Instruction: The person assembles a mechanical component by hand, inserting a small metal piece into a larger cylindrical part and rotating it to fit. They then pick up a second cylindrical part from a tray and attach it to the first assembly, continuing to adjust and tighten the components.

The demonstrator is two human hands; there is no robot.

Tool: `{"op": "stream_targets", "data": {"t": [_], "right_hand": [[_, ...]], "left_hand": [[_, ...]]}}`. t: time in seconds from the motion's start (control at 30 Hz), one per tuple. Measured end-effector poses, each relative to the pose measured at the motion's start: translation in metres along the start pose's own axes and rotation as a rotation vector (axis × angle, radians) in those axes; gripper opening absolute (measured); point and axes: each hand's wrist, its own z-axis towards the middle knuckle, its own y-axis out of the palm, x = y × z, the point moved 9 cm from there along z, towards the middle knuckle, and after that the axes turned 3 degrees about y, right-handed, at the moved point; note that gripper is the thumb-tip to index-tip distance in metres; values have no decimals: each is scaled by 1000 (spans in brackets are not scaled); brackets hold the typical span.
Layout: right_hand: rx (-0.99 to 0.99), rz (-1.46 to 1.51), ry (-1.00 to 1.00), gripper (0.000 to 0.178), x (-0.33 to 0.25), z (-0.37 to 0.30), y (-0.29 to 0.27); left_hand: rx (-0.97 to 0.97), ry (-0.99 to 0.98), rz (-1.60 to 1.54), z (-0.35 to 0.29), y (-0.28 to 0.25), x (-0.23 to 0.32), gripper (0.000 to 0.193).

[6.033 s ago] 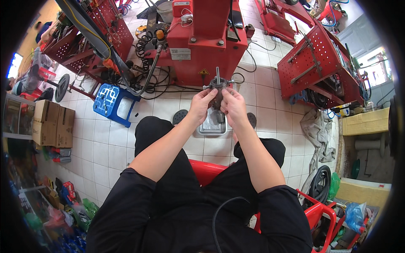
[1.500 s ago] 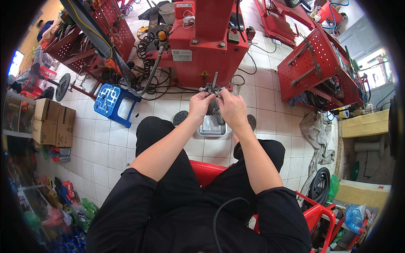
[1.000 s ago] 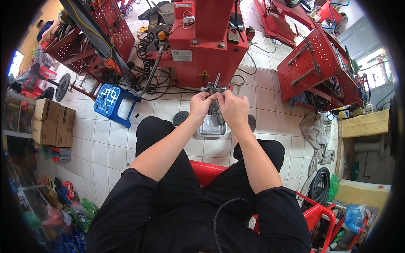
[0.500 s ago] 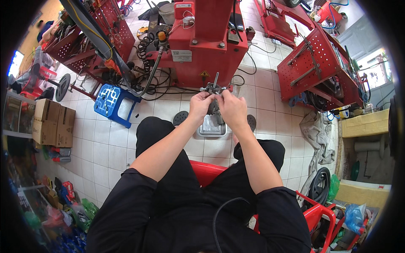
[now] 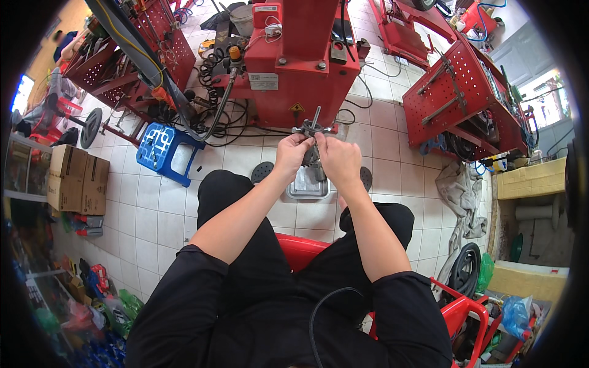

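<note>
Both hands are out in front of my knees at a dark metal part (image 5: 315, 129) with arms to the sides and a thin rod standing up from it. My left hand (image 5: 291, 154) pinches its near left side. Beside it, my right hand (image 5: 339, 157) is closed at the near right side, thumb and fingers bent inward. The fingers hide much of the part, so its exact kind cannot be told. A shallow silver tray (image 5: 308, 196) rests on the floor below the hands, with more greyish metal showing between them above it.
A red machine (image 5: 300, 92) with a column stands just beyond the hands, hoses and cables around its base. To the left are a blue plastic stool (image 5: 164, 150) and cardboard boxes (image 5: 76, 178). A red perforated tool cart (image 5: 445, 98) stands at right, near a grey cloth (image 5: 460, 199).
My right hand has curled tighter and turned slightly at the metal part. My left hand stays nearly where it was. The rod tilts a little more to the right.
</note>
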Motion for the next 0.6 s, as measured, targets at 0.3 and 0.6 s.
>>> {"op": "stream_targets", "data": {"t": [0.3,0.6], "right_hand": [[31,117,0,24,-9,-1,-17],[-2,53,-120,17,-12,-2,-8]], "left_hand": [[14,-8,-35,2,-5,-4,11],[19,-19,-52,1,-6,-5,10]]}}
